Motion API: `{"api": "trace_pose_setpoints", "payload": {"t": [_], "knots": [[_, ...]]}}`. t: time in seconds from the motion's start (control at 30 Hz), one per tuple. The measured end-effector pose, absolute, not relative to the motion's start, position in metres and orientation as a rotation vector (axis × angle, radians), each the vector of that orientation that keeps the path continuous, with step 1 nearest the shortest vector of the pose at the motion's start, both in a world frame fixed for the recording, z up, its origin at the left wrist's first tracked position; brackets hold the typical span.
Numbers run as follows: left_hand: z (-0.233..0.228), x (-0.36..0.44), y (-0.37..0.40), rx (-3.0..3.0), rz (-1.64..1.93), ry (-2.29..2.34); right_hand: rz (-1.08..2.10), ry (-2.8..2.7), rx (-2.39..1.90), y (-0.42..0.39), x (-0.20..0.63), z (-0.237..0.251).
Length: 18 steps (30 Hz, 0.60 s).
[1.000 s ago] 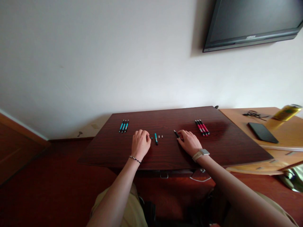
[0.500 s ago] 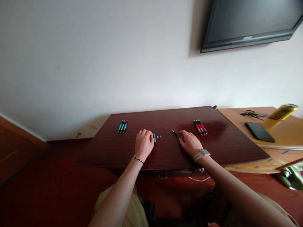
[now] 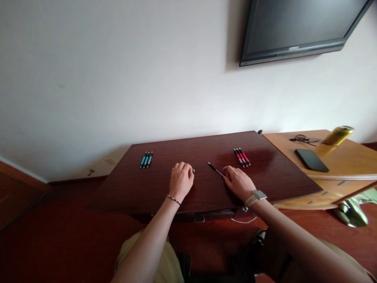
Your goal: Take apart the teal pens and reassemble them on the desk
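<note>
My left hand [image 3: 182, 181] rests on the dark wooden table, fingers curled in. A tiny whitish piece [image 3: 193, 170] shows beside its thumb and index finger; what the fingers hold, if anything, is hidden. To the right, my right hand [image 3: 239, 183] pinches the near end of a slim pen [image 3: 212, 166]. The pen's black part points away to the left, and a thin light rod runs from it to my fingertips. Three teal pens [image 3: 146, 160] lie side by side at the left. Several red-and-black pens [image 3: 242, 157] lie in a row behind my right hand.
A lighter wooden cabinet [image 3: 353, 163] adjoins the table [image 3: 188, 149] on the right. On it are a black phone [image 3: 311, 160], a dark cable [image 3: 302, 138] and a tilted yellow can [image 3: 338, 135]. A television [image 3: 294, 31] hangs on the wall above.
The view has shifted right. Relative to the table, my left hand has moved right, hiding the teal pen piece and one white bit. My right hand has drawn back, exposing the thin rod.
</note>
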<state>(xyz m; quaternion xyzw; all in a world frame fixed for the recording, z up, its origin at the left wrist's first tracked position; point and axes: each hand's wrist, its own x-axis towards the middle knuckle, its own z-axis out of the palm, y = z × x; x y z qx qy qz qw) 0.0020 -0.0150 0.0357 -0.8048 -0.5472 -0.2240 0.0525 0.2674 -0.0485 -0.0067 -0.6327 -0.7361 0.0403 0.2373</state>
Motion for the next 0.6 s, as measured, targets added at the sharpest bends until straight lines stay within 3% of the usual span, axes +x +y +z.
{"api": "trace_pose_setpoints", "payload": {"t": [0.6], "knots": [[0.019,0.045,-0.022,-2.657,-0.633,-1.455,0.186,-2.036,-1.754,-0.076,0.290,0.003]]}}
